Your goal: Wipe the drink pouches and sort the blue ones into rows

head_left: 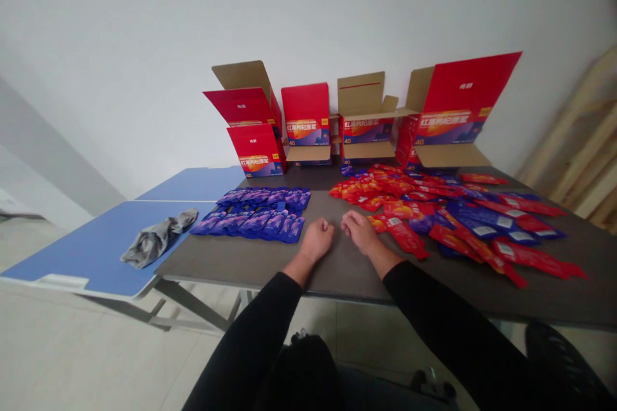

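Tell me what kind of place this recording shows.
Probably a makeshift packing room: four open red cardboard boxes against a bare white wall, and loose red and blue foil sachets spread across a dark grey table.

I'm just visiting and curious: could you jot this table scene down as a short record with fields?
Left hand: loosely closed, empty, resting on the dark table
Right hand: curled, empty, beside the red sachets
Purple sachets: laid in neat rows, left of the hands
Red cartons: four, open, along the wall
Grey cloth: crumpled on the blue table
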The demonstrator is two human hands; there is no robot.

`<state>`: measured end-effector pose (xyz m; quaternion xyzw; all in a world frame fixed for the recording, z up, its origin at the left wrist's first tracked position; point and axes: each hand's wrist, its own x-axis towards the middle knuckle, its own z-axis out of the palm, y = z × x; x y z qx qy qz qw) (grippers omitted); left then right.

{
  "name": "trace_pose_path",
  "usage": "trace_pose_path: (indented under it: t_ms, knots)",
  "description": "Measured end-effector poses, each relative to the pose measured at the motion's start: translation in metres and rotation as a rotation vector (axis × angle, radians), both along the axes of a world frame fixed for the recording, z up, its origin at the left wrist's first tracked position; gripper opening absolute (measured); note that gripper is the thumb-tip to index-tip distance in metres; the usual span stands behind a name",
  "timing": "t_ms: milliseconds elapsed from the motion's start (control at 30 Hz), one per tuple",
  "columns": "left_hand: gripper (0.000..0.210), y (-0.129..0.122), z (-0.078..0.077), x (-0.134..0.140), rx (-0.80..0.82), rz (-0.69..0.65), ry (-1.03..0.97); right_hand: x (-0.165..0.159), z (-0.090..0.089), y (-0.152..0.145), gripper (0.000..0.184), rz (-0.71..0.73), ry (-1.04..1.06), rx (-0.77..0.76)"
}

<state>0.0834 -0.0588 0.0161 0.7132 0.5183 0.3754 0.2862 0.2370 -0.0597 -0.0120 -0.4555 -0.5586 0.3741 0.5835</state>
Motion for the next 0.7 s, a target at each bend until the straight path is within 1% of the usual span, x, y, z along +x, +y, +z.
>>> trace_pose_path:
  t_ms: [100,200,333,433,500,567,600,633,667,700]
  knots:
    - [0.027,0.000,-0.011,0.020,-0.077,-0.009,-0.174,0.001,0.001,-0.001,0.024,-0.029,0.011,-0.001]
    - [0.027,0.005,-0.013,0.022,-0.108,0.019,-0.259,0.001,0.002,-0.004,0.025,-0.040,-0.023,0.006]
    - [0.027,0.008,-0.013,0.019,-0.080,0.001,-0.244,-0.001,0.008,-0.011,0.026,-0.074,-0.175,0.075]
    - [0.027,0.007,-0.013,0.021,-0.081,-0.036,-0.202,0.006,0.019,-0.015,0.028,-0.165,-0.235,0.124]
    - [0.028,0.006,-0.013,0.022,-0.090,-0.040,-0.194,0.021,0.030,-0.015,0.029,-0.261,-0.268,0.137]
    - [0.028,0.005,-0.013,0.023,-0.091,-0.042,-0.183,0.047,0.042,-0.013,0.027,-0.396,-0.359,0.127]
    - [0.028,0.004,-0.012,0.023,-0.087,-0.044,-0.175,0.063,0.048,-0.012,0.024,-0.470,-0.451,0.082]
    - [0.028,0.004,-0.012,0.023,-0.084,-0.046,-0.168,0.081,0.053,-0.012,0.021,-0.550,-0.552,-0.002]
    - [0.028,0.004,-0.012,0.023,-0.081,-0.048,-0.162,0.100,0.056,-0.011,0.018,-0.616,-0.671,-0.117]
    - [0.028,0.004,-0.012,0.023,-0.079,-0.052,-0.157,0.119,0.058,-0.011,0.019,-0.652,-0.807,-0.232]
